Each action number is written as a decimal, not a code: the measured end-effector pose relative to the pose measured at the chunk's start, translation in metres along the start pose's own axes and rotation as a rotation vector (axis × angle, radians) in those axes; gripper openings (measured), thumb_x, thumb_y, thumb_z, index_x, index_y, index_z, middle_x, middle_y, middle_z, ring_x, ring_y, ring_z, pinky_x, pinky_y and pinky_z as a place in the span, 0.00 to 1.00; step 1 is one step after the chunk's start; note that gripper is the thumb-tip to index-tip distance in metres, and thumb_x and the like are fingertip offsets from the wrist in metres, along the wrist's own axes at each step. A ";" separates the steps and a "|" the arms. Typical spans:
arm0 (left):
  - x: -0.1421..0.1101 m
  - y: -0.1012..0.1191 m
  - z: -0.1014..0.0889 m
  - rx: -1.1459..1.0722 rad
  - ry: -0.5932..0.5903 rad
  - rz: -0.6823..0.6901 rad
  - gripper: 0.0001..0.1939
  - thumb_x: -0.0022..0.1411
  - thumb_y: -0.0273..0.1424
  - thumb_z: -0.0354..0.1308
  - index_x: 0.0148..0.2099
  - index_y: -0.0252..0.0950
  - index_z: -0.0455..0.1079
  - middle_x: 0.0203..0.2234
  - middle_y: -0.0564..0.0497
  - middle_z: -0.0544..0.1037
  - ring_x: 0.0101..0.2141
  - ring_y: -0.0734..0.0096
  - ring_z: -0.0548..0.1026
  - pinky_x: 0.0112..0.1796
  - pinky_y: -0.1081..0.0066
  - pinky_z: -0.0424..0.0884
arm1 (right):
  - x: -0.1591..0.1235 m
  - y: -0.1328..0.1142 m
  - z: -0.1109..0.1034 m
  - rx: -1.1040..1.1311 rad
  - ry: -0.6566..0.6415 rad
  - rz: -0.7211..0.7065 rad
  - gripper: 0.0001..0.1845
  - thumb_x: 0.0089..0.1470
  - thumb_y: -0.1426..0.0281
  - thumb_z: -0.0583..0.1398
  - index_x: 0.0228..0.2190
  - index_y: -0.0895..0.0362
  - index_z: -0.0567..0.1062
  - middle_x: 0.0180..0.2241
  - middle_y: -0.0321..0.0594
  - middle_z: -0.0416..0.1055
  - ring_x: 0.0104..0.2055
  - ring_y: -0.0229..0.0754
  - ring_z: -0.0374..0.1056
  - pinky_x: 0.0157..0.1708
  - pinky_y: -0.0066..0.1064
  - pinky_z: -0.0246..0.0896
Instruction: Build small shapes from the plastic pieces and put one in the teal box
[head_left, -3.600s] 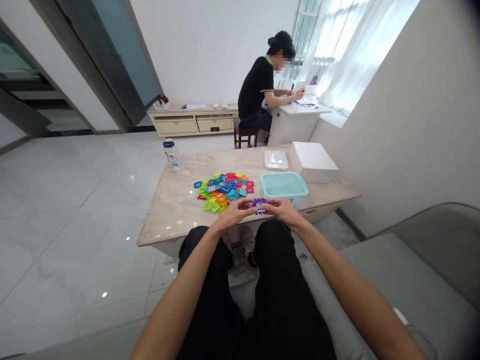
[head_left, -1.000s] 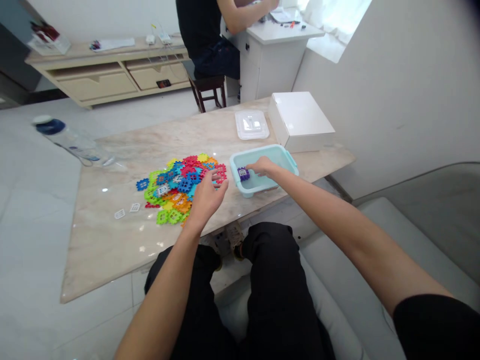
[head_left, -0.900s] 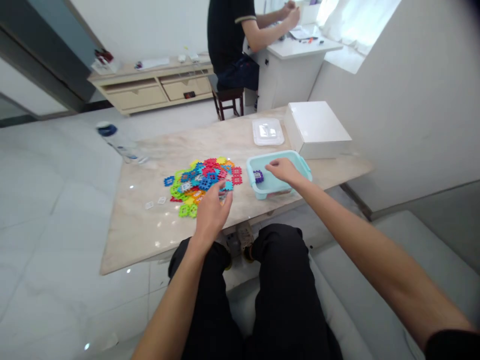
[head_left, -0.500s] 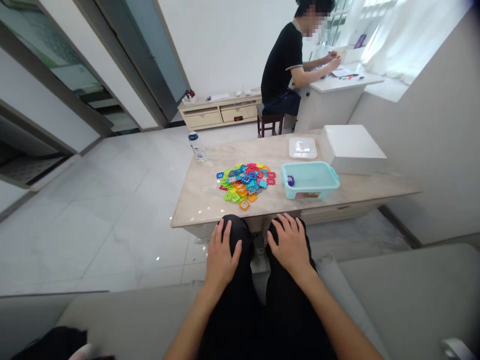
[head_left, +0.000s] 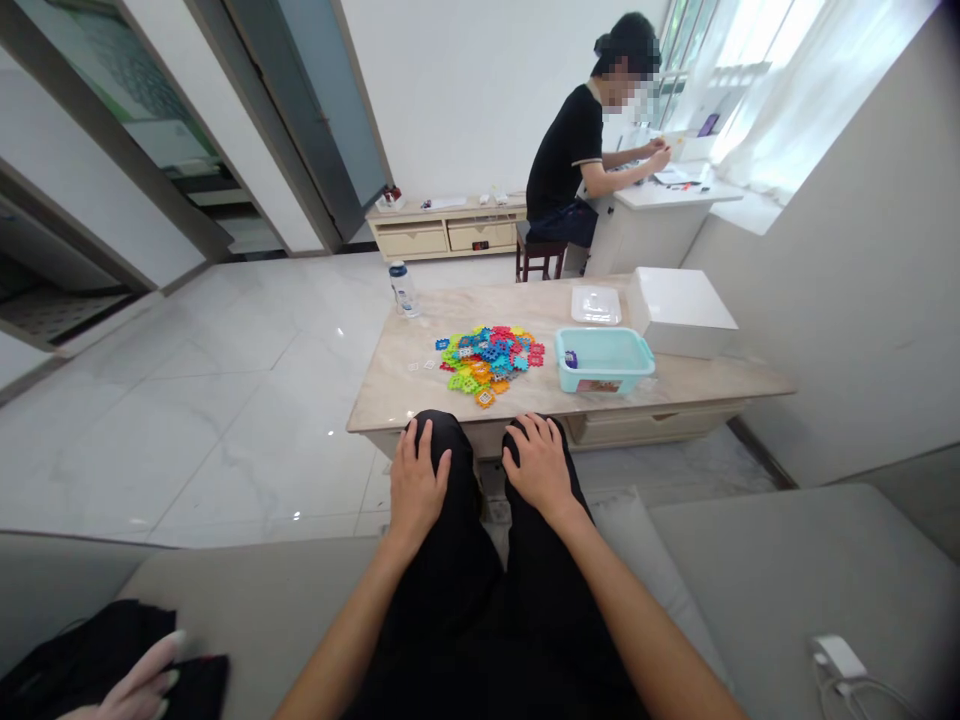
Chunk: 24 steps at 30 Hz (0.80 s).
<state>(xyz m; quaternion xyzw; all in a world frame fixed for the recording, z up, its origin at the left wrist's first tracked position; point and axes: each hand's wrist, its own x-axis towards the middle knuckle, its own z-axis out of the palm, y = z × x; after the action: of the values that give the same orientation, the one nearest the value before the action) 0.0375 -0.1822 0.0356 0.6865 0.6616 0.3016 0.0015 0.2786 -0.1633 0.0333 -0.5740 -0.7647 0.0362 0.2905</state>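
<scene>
My left hand (head_left: 418,472) and my right hand (head_left: 538,465) rest on my knees, on black trousers, with the fingers spread and nothing in them. Both are just short of the front edge of the marble-topped table (head_left: 397,395). On that table lies a loose heap of multicoloured interlocking plastic tiles (head_left: 486,360), with a few small white pieces (head_left: 418,367) to its left. To its right stands a teal plastic box (head_left: 604,362), and a purple tile piece (head_left: 571,359) lies inside it near the left wall.
A white carton (head_left: 679,312), a transparent plastic tray (head_left: 596,305) and a water bottle (head_left: 403,289) stand on the table. A co-worker (head_left: 570,170) sits writing at a white desk beyond. Another person's hand (head_left: 131,685) lies on dark cloth at the lower left of the sofa.
Both my hands have left the table and box and come back to my knees. The purple piece has gone from my hands into the teal box. My view has lifted and widened.
</scene>
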 end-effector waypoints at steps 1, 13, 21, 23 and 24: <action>0.001 -0.003 0.000 -0.004 -0.004 -0.010 0.32 0.79 0.43 0.52 0.78 0.36 0.60 0.76 0.31 0.62 0.75 0.39 0.62 0.71 0.37 0.62 | 0.000 -0.004 0.001 0.011 -0.004 -0.009 0.19 0.68 0.67 0.61 0.57 0.54 0.81 0.65 0.52 0.75 0.71 0.59 0.63 0.75 0.60 0.50; 0.001 -0.046 0.021 -0.086 -0.078 -0.003 0.32 0.79 0.40 0.54 0.80 0.44 0.56 0.76 0.38 0.62 0.75 0.42 0.61 0.71 0.38 0.63 | 0.024 -0.053 0.043 0.084 -0.101 -0.031 0.14 0.70 0.68 0.60 0.53 0.52 0.82 0.60 0.45 0.79 0.69 0.54 0.67 0.77 0.56 0.50; 0.003 -0.054 0.016 -0.108 -0.071 -0.029 0.32 0.79 0.39 0.55 0.80 0.45 0.56 0.75 0.38 0.63 0.73 0.42 0.62 0.71 0.39 0.64 | 0.036 -0.061 0.050 0.036 -0.152 -0.062 0.14 0.69 0.69 0.61 0.53 0.51 0.82 0.57 0.46 0.81 0.67 0.55 0.69 0.76 0.58 0.53; 0.003 -0.056 0.015 -0.108 -0.073 -0.021 0.32 0.79 0.39 0.55 0.79 0.44 0.57 0.74 0.37 0.64 0.73 0.42 0.63 0.70 0.39 0.64 | 0.034 -0.059 0.049 0.035 -0.131 -0.064 0.14 0.68 0.70 0.62 0.52 0.50 0.82 0.56 0.46 0.81 0.66 0.56 0.69 0.75 0.59 0.54; 0.004 -0.057 0.015 -0.107 -0.072 -0.016 0.32 0.79 0.40 0.54 0.79 0.43 0.58 0.74 0.37 0.64 0.73 0.42 0.64 0.70 0.39 0.65 | 0.033 -0.059 0.048 0.031 -0.119 -0.068 0.14 0.68 0.70 0.62 0.52 0.50 0.82 0.56 0.46 0.81 0.66 0.56 0.69 0.75 0.60 0.54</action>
<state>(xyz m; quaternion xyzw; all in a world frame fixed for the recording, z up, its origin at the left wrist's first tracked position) -0.0084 -0.1655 0.0023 0.6906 0.6495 0.3114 0.0643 0.1994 -0.1400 0.0299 -0.5402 -0.7989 0.0723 0.2545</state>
